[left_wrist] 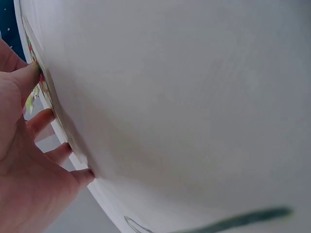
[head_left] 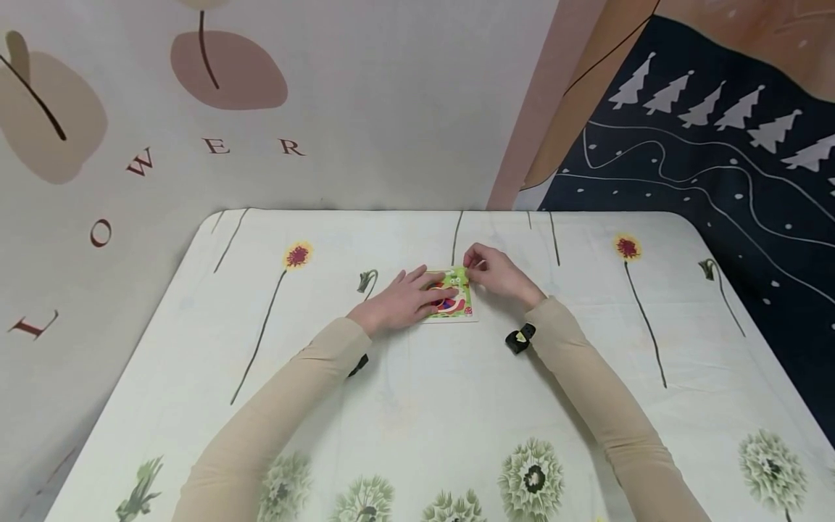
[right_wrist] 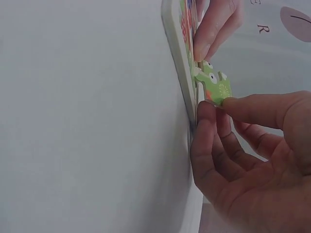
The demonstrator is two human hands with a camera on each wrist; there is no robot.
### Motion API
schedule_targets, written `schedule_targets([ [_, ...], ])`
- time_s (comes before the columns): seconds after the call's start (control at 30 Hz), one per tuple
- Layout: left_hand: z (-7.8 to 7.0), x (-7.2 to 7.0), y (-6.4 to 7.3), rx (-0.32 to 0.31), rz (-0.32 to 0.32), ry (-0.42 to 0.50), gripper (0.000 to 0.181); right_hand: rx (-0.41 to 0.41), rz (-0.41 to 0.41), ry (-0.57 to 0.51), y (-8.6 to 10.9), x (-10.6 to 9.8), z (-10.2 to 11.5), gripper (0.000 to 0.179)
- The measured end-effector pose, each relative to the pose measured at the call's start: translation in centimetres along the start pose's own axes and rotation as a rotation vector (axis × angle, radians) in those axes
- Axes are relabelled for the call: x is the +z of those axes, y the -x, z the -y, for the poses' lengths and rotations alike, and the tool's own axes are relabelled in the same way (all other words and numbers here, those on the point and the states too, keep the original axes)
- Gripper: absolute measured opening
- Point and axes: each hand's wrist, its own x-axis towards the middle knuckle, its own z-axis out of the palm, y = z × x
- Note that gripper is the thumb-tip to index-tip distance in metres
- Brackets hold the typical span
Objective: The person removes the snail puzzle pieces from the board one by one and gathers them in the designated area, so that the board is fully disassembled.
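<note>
A colourful flat puzzle board lies on the table, its pale edge seen side-on in the right wrist view. My left hand rests on the board's left part with fingers spread, covering much of the picture. In the left wrist view, the fingertips of that hand touch the board and its near edge. At the board's upper right, my right hand pinches a green puzzle piece with painted eyes between thumb and fingers. The piece stands tilted over the board, close to a left fingertip.
A white cloth with printed flowers covers the table. Behind it hangs a printed curtain, with a dark tree-patterned cloth at the right. A black wrist camera sits under the right sleeve.
</note>
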Motion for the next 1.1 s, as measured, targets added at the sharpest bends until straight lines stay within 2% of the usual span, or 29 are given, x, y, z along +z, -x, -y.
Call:
schedule_targets([
  [0.33,0.1,0.1,0.1,-0.014,0.020,-0.008,0.048,0.030,-0.021,-0.017,0.3,-0.5,-0.4,0.009],
  [0.57,0.2,0.3,0.1,-0.012,0.007,-0.001,0.048,0.028,-0.026,-0.036,0.8,-0.9,-0.7,0.008],
  [1.1,-0.2,0.1,0.3,-0.018,0.017,-0.007,0.048,0.055,-0.086,-0.066,2.5,-3.4,-2.1,0.012],
])
